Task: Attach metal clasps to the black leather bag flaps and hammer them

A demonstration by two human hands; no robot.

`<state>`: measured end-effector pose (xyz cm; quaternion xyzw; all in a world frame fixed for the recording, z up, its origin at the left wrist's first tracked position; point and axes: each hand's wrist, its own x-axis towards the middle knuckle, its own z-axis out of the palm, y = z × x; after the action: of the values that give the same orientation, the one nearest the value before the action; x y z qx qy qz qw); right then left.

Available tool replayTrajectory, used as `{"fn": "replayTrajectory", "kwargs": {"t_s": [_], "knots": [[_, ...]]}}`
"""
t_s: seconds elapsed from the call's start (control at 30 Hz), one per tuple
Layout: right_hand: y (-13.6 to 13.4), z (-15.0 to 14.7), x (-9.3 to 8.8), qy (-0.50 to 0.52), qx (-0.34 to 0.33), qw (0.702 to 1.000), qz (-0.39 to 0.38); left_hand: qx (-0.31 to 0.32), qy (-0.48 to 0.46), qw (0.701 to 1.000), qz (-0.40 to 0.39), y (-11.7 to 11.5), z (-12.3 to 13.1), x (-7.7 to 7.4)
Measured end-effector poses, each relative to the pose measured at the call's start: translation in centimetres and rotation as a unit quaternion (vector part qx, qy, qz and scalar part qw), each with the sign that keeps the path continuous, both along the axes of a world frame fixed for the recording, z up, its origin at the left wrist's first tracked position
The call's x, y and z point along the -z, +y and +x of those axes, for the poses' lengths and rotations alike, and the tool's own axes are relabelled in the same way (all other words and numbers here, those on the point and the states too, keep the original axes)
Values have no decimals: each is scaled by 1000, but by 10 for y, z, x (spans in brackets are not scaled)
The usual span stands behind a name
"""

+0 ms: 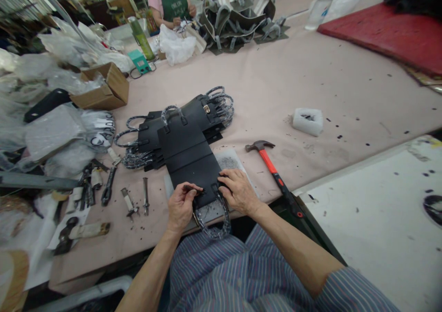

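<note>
A black bag panel (193, 162) lies before me, its near end over a pale grey board (232, 162). Plastic-wrapped handles are fixed at both ends; the near handle (217, 231) hangs over the table edge toward my lap. My left hand (182, 206) is closed in a pinch at the panel's near left corner, with a small dark thing at the fingertips that I cannot make out. At the near right edge, beside a handle tab, my right hand (238, 192) has its fingers curled onto the panel. Behind it lies a stack of similar black panels (148, 134).
A claw hammer (271, 164) rests at right, near a white block (308, 121). Punches (146, 197) and another hammer (79, 231) lie left. Beyond are a cardboard box (103, 88), a green bottle (141, 38), grey bag pieces (228, 21), a red board (383, 35) and another person (172, 3).
</note>
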<state>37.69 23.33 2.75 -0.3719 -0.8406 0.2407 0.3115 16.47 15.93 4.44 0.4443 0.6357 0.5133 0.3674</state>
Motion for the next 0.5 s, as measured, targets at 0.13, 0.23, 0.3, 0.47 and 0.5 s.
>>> {"fn": "replayTrajectory", "kwargs": {"t_s": [0.13,0.23,0.3,0.47,0.5], "knots": [[0,0,-1,-1,0,1000,1,20,83,996,2,-1,0,1],[0,0,-1,-2,0,1000,2,36,157,987,23,-1,1,0],[1,0,0,-2,-1,1000,5,37,192,980,30,0,3,0],[1,1,2,5,-4,1000,15,11,205,978,17,4,8,3],[1,1,2,6,-4,1000,16,6,196,980,9,4,8,5]]}}
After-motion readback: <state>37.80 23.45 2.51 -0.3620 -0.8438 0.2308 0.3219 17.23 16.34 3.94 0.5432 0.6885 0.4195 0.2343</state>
